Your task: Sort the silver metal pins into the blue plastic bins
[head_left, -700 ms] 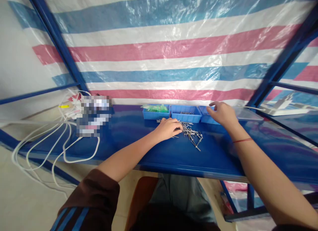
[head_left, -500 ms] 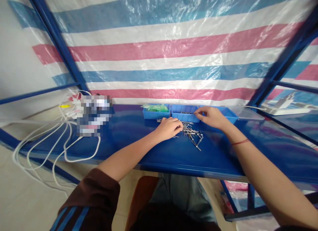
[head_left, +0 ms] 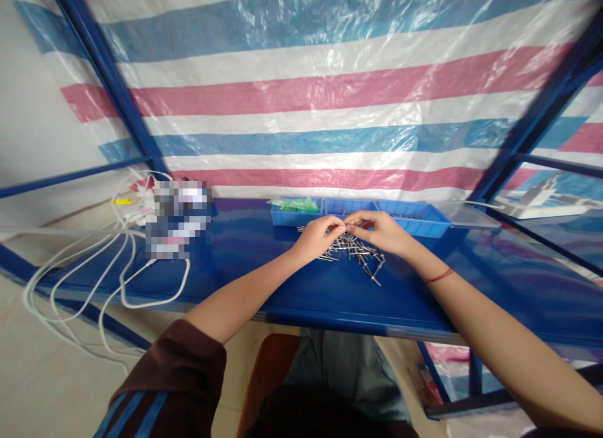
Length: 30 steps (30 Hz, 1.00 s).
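My left hand (head_left: 321, 237) and my right hand (head_left: 379, 230) meet fingertip to fingertip just above a pile of thin metal pins, which look like blind rivets (head_left: 362, 249). Both hands are closed in a pinch. Whatever lies between the fingertips is too small to make out. Behind my hands, the middle blue bin (head_left: 332, 205) has some of the metal pins inside and is partly hidden. Its neighbour, the right blue bin (head_left: 424, 227), also holds small metal parts. In the left blue bin (head_left: 298, 219) lies a green-and-clear plastic bag (head_left: 301, 204).
The blue tabletop (head_left: 245, 268) carries everything. White cables (head_left: 127, 287) loop over its left end beside a blurred-out item (head_left: 179, 218). A clear plastic sheet or lid (head_left: 475, 215) lies right of the bins. Blue frame posts (head_left: 108, 80) stand before a striped tarp (head_left: 306, 98).
My right hand has moved left and toward me, from the middle bin to my left hand's fingertips. My left hand has lifted slightly, with its fingers now against the right hand's.
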Available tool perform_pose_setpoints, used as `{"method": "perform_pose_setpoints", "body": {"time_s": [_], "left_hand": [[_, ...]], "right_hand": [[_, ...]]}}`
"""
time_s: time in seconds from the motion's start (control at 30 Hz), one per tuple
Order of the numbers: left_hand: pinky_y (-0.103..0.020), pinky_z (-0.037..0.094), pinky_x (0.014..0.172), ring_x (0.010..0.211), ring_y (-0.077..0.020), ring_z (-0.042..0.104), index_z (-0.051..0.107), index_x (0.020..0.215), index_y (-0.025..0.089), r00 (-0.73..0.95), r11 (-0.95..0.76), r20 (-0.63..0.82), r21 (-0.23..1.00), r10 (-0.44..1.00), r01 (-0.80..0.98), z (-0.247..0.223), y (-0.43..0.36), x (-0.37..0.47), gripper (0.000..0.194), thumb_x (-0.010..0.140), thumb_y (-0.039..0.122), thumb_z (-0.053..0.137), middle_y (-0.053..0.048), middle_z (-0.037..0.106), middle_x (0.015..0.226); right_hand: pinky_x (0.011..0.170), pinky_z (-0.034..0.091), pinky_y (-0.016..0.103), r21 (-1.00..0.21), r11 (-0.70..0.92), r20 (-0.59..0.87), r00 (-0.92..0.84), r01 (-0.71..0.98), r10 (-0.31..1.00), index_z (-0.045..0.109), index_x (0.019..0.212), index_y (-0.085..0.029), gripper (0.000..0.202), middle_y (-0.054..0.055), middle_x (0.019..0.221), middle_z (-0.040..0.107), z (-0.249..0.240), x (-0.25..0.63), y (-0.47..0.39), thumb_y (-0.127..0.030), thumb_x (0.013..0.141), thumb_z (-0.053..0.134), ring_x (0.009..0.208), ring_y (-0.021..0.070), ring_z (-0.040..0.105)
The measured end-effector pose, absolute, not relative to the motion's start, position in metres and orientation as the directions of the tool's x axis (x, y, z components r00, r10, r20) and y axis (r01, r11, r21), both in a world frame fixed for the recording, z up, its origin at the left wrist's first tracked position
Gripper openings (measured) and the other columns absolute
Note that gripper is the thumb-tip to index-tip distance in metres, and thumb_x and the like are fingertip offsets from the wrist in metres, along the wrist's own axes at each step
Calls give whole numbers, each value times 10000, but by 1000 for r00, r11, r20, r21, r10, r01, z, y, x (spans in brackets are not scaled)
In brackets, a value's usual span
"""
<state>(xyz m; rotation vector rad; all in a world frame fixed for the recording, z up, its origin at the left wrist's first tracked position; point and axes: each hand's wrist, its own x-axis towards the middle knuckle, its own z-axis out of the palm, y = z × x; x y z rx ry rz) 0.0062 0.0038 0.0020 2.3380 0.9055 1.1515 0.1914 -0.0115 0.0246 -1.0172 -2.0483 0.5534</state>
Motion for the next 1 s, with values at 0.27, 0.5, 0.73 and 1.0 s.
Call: {"method": "perform_pose_setpoints", "body": {"time_s": [0.27,0.5,0.73,1.0], "left_hand": [[-293,481,803,847,-162,638,638,872,156,407,-608,485,748,774,266,-2,9,7,183,849,318,556,-42,696,894],[-306,482,817,855,-162,636,644,956,159,429,-608,467,740,773,289,-4,9,8,201,851,307,557,-55,699,937],[-303,477,819,866,-158,626,639,990,158,454,-618,468,738,758,272,0,8,8,220,885,289,497,-52,693,938],[-312,481,822,863,-163,630,629,979,149,377,-590,484,768,790,249,-6,12,9,206,846,290,563,-65,688,942]], "right_hand": [[625,472,316,-756,568,473,-330,326,817,682,839,-184,277,40,763,686,24,187,-11,-440,743,643,650,154,584],[581,441,303,-763,552,504,-223,338,834,647,814,-176,276,34,744,650,23,186,-8,-443,746,642,613,135,545],[622,466,324,-767,545,483,-253,339,838,685,857,-185,309,60,846,693,23,184,-11,-471,751,635,656,149,573],[631,462,327,-748,564,539,-176,351,824,678,806,-177,309,56,774,688,23,181,-10,-475,727,657,667,159,580]]}}
